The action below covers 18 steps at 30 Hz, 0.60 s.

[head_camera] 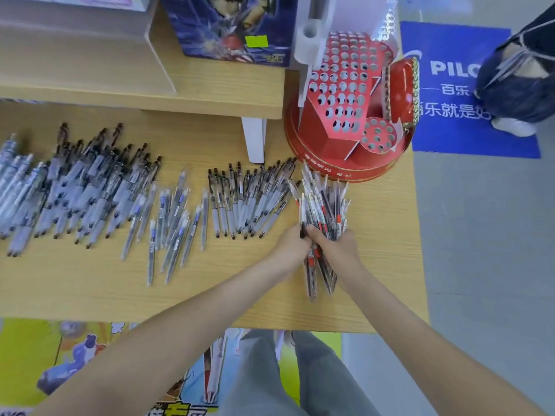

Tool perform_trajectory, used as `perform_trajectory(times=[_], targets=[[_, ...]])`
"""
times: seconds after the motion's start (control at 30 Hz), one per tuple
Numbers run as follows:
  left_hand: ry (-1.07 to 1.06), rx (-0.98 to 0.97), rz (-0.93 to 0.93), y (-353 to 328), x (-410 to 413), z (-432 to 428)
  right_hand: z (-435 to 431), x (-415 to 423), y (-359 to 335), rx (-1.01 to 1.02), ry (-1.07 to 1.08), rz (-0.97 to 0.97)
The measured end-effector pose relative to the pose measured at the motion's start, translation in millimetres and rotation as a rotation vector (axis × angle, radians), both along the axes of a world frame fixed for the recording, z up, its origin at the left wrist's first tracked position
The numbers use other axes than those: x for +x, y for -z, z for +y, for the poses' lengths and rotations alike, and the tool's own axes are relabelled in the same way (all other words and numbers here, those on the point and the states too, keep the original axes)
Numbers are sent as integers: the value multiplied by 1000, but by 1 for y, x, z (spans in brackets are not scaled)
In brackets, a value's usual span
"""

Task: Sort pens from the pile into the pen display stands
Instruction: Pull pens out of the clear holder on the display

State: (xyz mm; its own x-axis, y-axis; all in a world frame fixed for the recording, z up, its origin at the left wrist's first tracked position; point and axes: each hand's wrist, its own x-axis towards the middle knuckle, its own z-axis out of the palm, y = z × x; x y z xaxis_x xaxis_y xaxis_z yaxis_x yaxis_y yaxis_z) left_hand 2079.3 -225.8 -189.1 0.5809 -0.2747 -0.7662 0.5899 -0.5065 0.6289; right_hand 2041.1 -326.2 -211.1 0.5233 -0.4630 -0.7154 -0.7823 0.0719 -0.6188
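- Left hand and right hand meet at the right end of the wooden bench. The fingers of both curl round one bundle of red-marked pens.
- The bundle fans out. Its upper ends spread toward the stand, and its lower ends stick out below the hands toward the near edge of the bench. Cannot tell whether it is lifted or resting on the wood.
- The red pen display stand sits at the far right corner of the bench, just beyond the bundle. Its stepped face is covered in round holes.
- A small round holder, also holed, sits at the stand's front right. Both stand on a round red base.
- A row of black-clipped pens lies flat just left of the bundle, tips toward the near edge.
- Further left is a loose scatter of blue-marked pens, lying at mixed angles.
- At the left end is a large heap of pens, overlapping and partly cut off by the frame edge. It is too blurred to read any print.
- A raised wooden shelf runs behind the piles and carries a blue printed box with a green sticker.
- On the floor to the right is a blue mat with white lettering. Another person's denim leg stands on it.
- The wearer's grey trousers show below the bench edge.
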Motion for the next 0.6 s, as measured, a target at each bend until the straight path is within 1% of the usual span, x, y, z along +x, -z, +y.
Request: perform_trajectory(times=[0.07,0.17,0.3,0.37,0.43,0.53,0.6], targets=[[-41,-69,78,1,-1,-3,-6,-2,0,96,0,-53],[-89,-181,174,2,-1,-5,-11,-5,-1,225,67,-116],[-297,-424,304,-6,-2,0,-10,-7,-3,251,35,-168],[-415,-534,379,-10,1,2,-9,-6,-4,268,-24,-166],[-493,-601,444,-11,5,4,-8,-6,-4,288,-98,-159],[-490,-631,503,-12,10,5,-8,-6,-4,325,-171,-133],[-442,-586,480,-12,13,4,-12,-5,-10,348,-208,-127]])
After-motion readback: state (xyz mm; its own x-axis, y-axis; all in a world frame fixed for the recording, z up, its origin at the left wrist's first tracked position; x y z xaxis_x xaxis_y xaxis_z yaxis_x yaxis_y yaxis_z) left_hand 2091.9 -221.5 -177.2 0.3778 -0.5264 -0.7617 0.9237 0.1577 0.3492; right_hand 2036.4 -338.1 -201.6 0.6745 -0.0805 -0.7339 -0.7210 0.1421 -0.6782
